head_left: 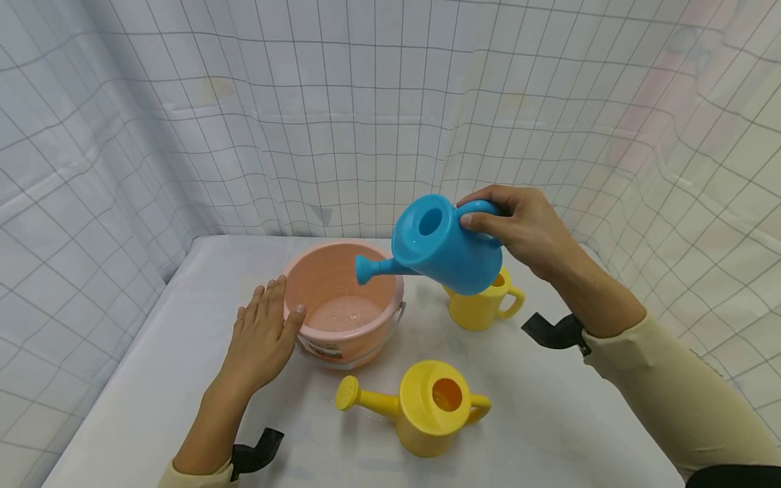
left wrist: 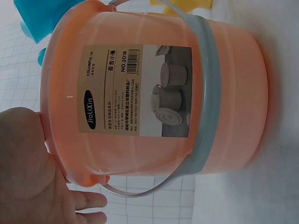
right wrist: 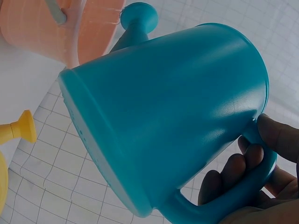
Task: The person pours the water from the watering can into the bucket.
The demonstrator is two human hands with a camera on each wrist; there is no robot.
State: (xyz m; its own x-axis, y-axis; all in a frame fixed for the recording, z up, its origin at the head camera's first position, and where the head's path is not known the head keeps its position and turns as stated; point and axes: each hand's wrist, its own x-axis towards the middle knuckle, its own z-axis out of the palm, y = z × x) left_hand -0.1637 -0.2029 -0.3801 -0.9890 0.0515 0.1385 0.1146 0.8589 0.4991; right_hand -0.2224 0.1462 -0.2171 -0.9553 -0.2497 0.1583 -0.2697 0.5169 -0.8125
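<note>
My right hand grips the handle of a blue watering can, thumb on top and fingers curled through the loop, as the right wrist view confirms. The can is raised and tilted left, its spout over the mouth of a pink bucket. On the bucket's left side, my left hand rests against the rim with fingers straight. A label and a grey handle show on the bucket in the left wrist view. Whether water leaves the spout is too small to tell.
A yellow watering can stands in front of the bucket, spout pointing left. Behind and below the blue can is a second yellow can, partly hidden. White cloth covers the table, and a grid-patterned curtain encloses the back and sides.
</note>
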